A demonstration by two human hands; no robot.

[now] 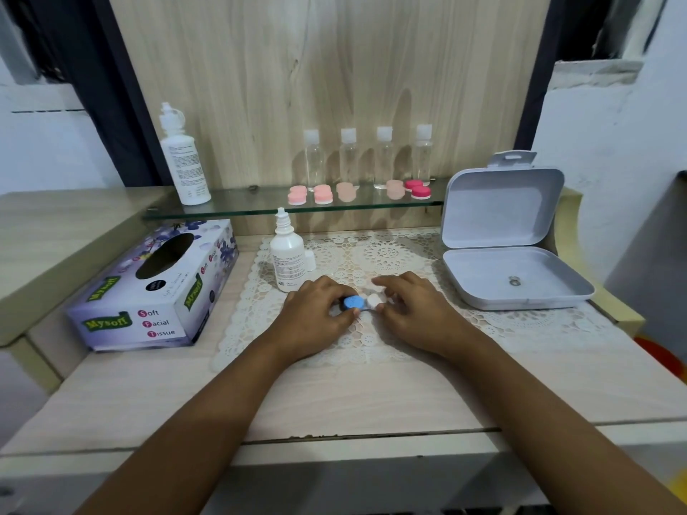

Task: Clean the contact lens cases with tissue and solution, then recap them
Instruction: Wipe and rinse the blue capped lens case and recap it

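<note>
Lens case (366,303) on mat (390,254): left hand (316,314) pinches blue cap (353,302), right hand (412,310) grips white cap (373,300); press flat, twist caps squarely.

Single view: head-worn, wide-angle, edges bowed. Looks forward and down across the table (371,395) from the person's side. Forearms enter at bottom edge. Left hand (316,315) and right hand (418,314) meet on lens case (352,302) just below frame centre, near the lens. Shelf (223,211) and panel (334,68) fill the upper half.
</note>
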